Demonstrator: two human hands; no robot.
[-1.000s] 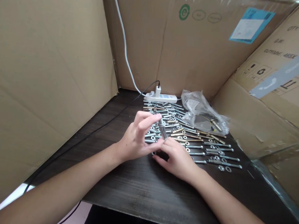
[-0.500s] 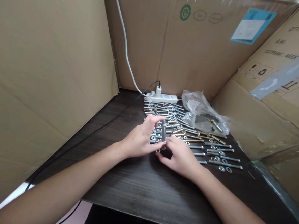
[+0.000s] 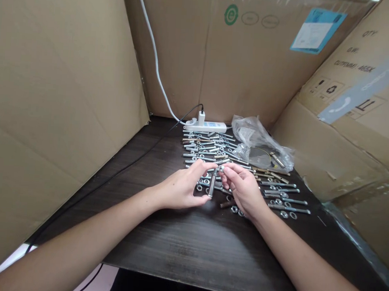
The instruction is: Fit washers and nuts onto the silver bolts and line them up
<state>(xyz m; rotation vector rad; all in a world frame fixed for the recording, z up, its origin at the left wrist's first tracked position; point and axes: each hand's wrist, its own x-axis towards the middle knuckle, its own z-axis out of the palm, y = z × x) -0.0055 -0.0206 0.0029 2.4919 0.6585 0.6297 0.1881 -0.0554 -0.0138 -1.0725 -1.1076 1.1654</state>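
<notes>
Left hand [image 3: 181, 188]: fingers spread wide, bolt [image 3: 212, 184] held end to end between thumb and forefinger, tilted slightly, above dark wood-grain counter [image 3: 155, 248]. Right hand [image 3: 243, 189]: fingers pinched on small metal piece [image 3: 221, 168], probably nut, at bolt's upper end. Loose hardware [image 3: 207, 159] in rows beyond and right of fingers. Farther beyond: white power strip [image 3: 212, 128], clear plastic bag [image 3: 256, 136]. Cardboard [image 3: 177, 52] around three sides.
</notes>
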